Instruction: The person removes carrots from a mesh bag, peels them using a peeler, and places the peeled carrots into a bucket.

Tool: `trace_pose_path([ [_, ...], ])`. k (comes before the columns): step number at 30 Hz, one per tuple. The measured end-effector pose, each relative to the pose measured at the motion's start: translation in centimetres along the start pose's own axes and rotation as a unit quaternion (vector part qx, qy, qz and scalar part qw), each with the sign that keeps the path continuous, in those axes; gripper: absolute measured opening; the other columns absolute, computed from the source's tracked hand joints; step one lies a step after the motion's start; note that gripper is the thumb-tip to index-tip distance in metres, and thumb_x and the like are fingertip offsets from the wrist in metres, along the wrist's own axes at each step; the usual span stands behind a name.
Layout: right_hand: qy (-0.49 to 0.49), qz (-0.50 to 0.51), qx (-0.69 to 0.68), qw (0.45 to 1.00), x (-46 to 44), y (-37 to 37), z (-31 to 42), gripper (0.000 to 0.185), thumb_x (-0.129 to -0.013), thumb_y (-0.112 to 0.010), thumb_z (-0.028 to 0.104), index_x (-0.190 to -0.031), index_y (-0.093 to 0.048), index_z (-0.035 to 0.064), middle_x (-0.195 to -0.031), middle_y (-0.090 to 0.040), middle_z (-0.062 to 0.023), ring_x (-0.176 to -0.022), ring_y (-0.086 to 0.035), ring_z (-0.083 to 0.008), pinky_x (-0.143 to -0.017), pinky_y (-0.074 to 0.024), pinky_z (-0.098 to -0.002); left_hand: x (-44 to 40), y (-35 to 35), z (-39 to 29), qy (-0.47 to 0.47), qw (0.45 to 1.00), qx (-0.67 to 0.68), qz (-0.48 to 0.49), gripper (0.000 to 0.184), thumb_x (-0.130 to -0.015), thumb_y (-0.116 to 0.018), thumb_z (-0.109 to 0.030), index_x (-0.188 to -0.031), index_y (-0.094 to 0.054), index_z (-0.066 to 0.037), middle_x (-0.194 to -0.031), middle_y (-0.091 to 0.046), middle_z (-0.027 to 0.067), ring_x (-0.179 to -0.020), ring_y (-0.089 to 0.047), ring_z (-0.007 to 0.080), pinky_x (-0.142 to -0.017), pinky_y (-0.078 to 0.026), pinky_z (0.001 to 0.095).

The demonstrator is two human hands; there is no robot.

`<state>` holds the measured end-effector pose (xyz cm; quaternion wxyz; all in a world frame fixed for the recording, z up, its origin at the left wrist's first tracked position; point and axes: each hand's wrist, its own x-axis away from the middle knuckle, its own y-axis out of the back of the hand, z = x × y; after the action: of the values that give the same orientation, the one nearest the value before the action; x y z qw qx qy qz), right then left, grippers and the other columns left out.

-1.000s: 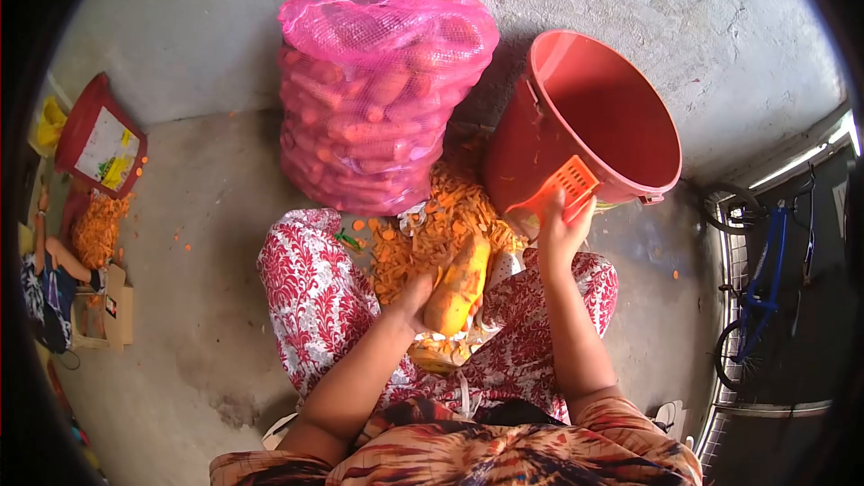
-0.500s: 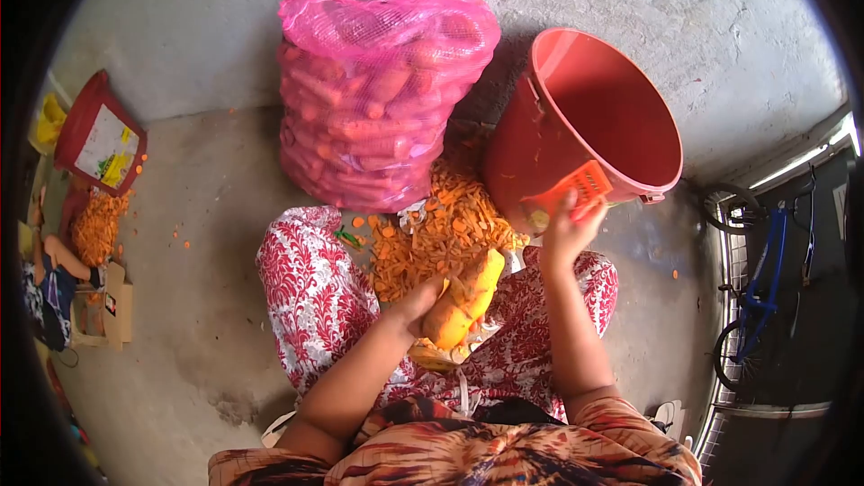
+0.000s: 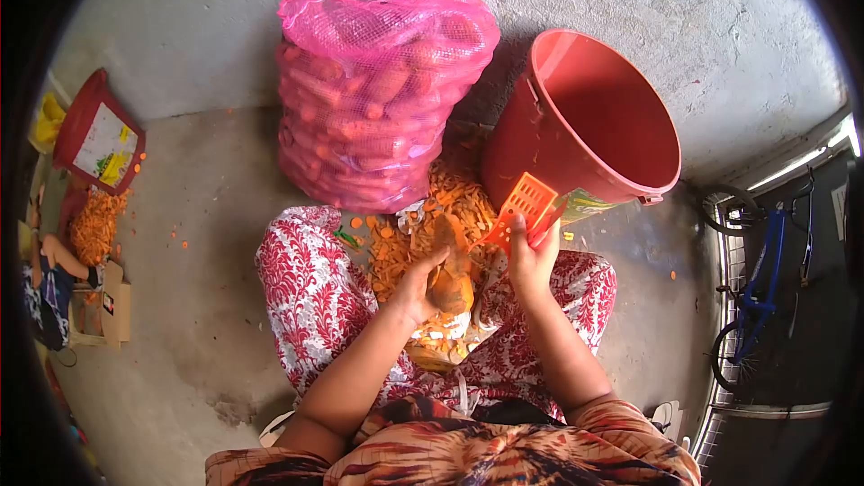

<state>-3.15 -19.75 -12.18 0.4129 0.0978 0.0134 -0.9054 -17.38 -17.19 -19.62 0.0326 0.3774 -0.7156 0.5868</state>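
Grey floor [image 3: 207, 243], orange peelings [image 3: 400, 252], rough wall [image 3: 198, 31]

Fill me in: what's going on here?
A seated person holds a brown-and-orange vegetable in the left hand and an orange slotted tool in the right hand, close to it; contact is unclear. Orange scraps lie piled between the legs. Ahead stand a pink mesh sack of carrots and, to its right, a red bucket.

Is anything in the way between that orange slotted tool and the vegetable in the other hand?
Nothing visible: the orange slotted tool in the right hand angles toward the vegetable in the left hand. Whether they touch, I can't tell.
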Motion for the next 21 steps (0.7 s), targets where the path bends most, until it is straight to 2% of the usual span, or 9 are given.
trace_pose_path([
  [3,0.021,0.002,0.024,0.999,-0.6,1.0,-1.7,0.021,-0.081,-0.051,0.008,-0.098,-0.040,0.0015,-0.081,-0.056,-0.0082,-0.071,-0.054,-0.0107,-0.059,-0.0469,-0.0246,0.1,-0.6,-0.8,-0.018,0.995,-0.003,-0.097,0.038,-0.078,-0.054,-0.036,-0.105,-0.050,-0.009,-0.094,-0.058,0.0063,-0.086,-0.055,0.0214,-0.076,-0.044,0.0372],
  [4,0.039,0.010,0.027,0.999,-0.6,1.0,-2.0,0.021,-0.081,-0.051,0.008,-0.097,-0.040,0.0014,-0.081,-0.056,-0.0081,-0.071,-0.054,-0.0108,-0.059,-0.0466,-0.0245,0.0,-0.4,-1.2,0.000,0.999,0.039,-0.035,0.034,-0.083,-0.046,-0.034,-0.106,-0.049,-0.009,-0.092,-0.058,0.0073,-0.081,-0.057,0.0261,-0.072,-0.046,0.0392],
  [7,0.053,0.027,0.028,0.998,-0.3,0.7,-3.0,0.021,-0.081,-0.052,0.008,-0.097,-0.041,0.0012,-0.080,-0.057,-0.0078,-0.071,-0.054,-0.0111,-0.060,-0.0458,-0.0243,-0.2,0.3,-1.1,0.018,0.996,0.039,0.076,0.044,-0.080,-0.044,-0.044,-0.104,-0.050,-0.007,-0.087,-0.058,0.0114,-0.078,-0.057,0.0311,-0.069,-0.047,0.0451],
  [8,0.031,0.027,0.023,0.999,-0.3,0.5,-3.3,0.021,-0.081,-0.052,0.007,-0.097,-0.041,0.0012,-0.080,-0.057,-0.0078,-0.071,-0.054,-0.0113,-0.061,-0.0455,-0.0243,-0.1,0.2,-1.1,0.067,0.993,0.068,0.064,0.043,-0.083,-0.037,-0.043,-0.104,-0.050,-0.008,-0.087,-0.058,0.0131,-0.074,-0.058,0.0322,-0.067,-0.047,0.0468],
  [11,-0.001,0.015,-0.036,0.999,-0.1,0.0,-3.2,0.022,-0.081,-0.051,0.006,-0.099,-0.040,0.0018,-0.082,-0.055,-0.0070,-0.072,-0.054,-0.0114,-0.061,-0.0450,-0.0245,0.6,-1.6,-1.2,0.050,0.994,0.063,0.073,0.039,-0.085,-0.037,-0.040,-0.104,-0.050,-0.008,-0.087,-0.058,0.0127,-0.073,-0.058,0.0332,-0.066,-0.047,0.0480],
  [13,-0.033,0.008,-0.080,0.996,0.0,-0.2,-2.2,0.022,-0.081,-0.051,0.005,-0.100,-0.039,0.0020,-0.084,-0.055,-0.0065,-0.072,-0.054,-0.0115,-0.061,-0.0449,-0.0243,0.3,-0.8,-0.8,0.046,0.991,0.078,0.095,0.040,-0.085,-0.037,-0.039,-0.105,-0.050,-0.007,-0.088,-0.059,0.0118,-0.075,-0.058,0.0311,-0.067,-0.047,0.0454],
  [16,0.004,0.063,-0.129,0.990,1.7,-0.9,-1.1,0.024,-0.081,-0.050,0.003,-0.102,-0.039,0.0018,-0.085,-0.055,-0.0057,-0.072,-0.054,-0.0117,-0.062,-0.0450,-0.0239,-0.9,0.1,-0.4,0.036,0.987,0.124,0.096,0.041,-0.085,-0.038,-0.040,-0.105,-0.050,-0.006,-0.091,-0.059,0.0107,-0.077,-0.059,0.0265,-0.068,-0.048,0.0397],
  [19,0.102,0.133,0.028,0.985,2.7,-1.2,-0.7,0.031,-0.078,-0.055,0.005,-0.103,-0.037,0.0008,-0.081,-0.057,-0.0089,-0.071,-0.056,-0.0140,-0.063,-0.0460,-0.0267,-0.6,-0.9,-0.2,0.028,0.987,0.133,0.086,0.038,-0.085,-0.038,-0.036,-0.105,-0.050,-0.006,-0.093,-0.058,0.0096,-0.079,-0.058,0.0219,-0.067,-0.049,0.0353],
  [21,0.101,0.171,0.065,0.978,3.2,-1.0,-0.8,0.028,-0.079,-0.055,0.007,-0.101,-0.039,0.0005,-0.087,-0.053,-0.0069,-0.076,-0.051,-0.0117,-0.070,-0.0431,-0.0257,0.0,-1.5,-0.4,0.029,0.989,0.124,0.081,0.035,-0.085,-0.039,-0.034,-0.104,-0.051,-0.006,-0.094,-0.058,0.0091,-0.080,-0.058,0.0205,-0.068,-0.049,0.0337],
])
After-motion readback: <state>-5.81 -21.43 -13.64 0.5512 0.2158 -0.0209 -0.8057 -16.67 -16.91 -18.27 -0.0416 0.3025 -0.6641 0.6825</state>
